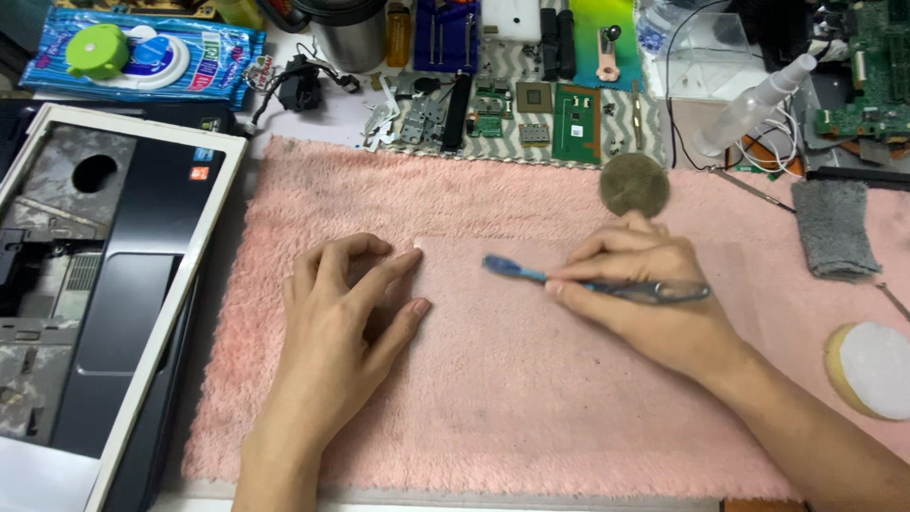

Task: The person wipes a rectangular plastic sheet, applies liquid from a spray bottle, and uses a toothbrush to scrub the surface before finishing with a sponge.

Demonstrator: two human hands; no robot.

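Right hand (654, 294) closed around a blue toothbrush (607, 284), pinched between thumb and fingers near the middle of the pink towel (493, 398) spread over the desk. Toothbrush lying nearly level, long axis running left to right, brush head pointing left toward the left hand (355, 303), handle end poking out past the knuckles on the right. Left hand open, palm down, fingers spread flat on a pale pink, flat rectangular panel (483, 313) that nearly blends into the towel. Brush head hovering over or just touching that panel, near the left fingertips but apart from them; contact hard to judge. Nothing between brush head and panel.

Farther out: a round, dusty grey disc (633, 184) just beyond the right hand, toward the far edge of the towel. A folded grey cloth (834, 228) and a white-and-yellow sponge (872, 370) near the right edge. A clear spray bottle (754, 106) at the far right. Small circuit boards (576, 121) and metal parts along the far edge. An opened laptop chassis (104, 284) at the left edge. A blue packet of wipes (142, 52) in the far left corner.
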